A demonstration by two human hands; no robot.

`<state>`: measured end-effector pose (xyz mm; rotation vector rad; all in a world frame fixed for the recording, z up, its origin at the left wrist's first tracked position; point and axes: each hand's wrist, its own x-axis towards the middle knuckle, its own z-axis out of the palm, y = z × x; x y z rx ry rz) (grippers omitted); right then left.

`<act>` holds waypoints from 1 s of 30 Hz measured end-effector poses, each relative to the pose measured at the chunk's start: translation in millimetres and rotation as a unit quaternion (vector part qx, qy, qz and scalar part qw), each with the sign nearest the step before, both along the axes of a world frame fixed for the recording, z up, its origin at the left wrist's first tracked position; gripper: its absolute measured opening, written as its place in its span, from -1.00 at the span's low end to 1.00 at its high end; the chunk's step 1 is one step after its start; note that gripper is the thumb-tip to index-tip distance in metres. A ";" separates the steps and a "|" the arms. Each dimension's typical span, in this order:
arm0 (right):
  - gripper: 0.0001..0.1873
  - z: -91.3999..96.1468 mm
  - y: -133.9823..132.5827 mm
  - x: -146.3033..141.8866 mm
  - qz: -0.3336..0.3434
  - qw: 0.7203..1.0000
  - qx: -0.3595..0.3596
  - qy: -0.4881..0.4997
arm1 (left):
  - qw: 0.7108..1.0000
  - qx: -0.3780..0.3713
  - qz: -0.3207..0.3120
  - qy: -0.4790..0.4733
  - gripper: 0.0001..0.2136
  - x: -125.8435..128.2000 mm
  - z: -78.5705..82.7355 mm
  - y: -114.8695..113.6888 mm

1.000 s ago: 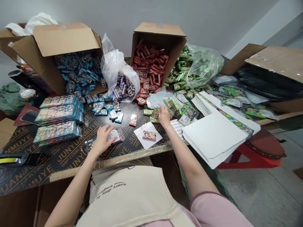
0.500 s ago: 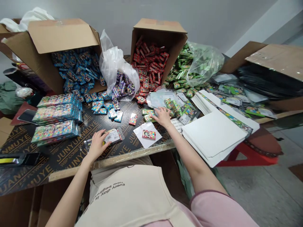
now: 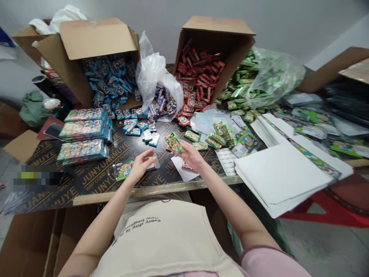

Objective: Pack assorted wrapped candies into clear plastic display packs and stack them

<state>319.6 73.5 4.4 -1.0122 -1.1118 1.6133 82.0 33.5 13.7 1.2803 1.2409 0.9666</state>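
Between the thumb and fingers of my right hand (image 3: 190, 156) is a small green printed box (image 3: 173, 143), lifted above the table. My left hand (image 3: 141, 166) hovers to its left with fingers loosely apart and nothing in them. Below the left hand lies a flat clear packet with a green printed card (image 3: 124, 170), partly covered by the hand. Under my right hand is a white sheet (image 3: 184, 174) with a red box (image 3: 188, 166) on it, mostly hidden. More green boxes (image 3: 192, 135) lie just beyond the right hand.
Cartons of blue boxes (image 3: 111, 79) and red boxes (image 3: 198, 77) stand at the back, with a bag of purple boxes (image 3: 163, 102) between. Wrapped stacks (image 3: 83, 132) sit left. White cards (image 3: 281, 169) and a clear bag of green boxes (image 3: 273, 80) are right.
My right hand has picked up a green box from the small group and brought it left and nearer. My left hand has risen off the flat packet. The view has turned slightly left.
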 end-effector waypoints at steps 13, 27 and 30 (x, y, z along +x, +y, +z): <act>-0.11 16.1 -34.1 -37.5 0.112 0.885 0.358 -0.276 | 0.972 -0.143 0.067 -0.177 -0.69 -1.2 -7.8 3.8; -0.31 -30.5 -21.3 -30.6 -0.026 0.791 0.371 -0.485 | 0.863 0.187 -0.161 0.442 0.01 -69.1 -44.8 5.4; -0.21 -26.0 -25.0 -33.0 0.011 0.845 0.335 -0.417 | 0.884 0.202 -0.138 0.398 0.02 -71.5 -42.9 5.6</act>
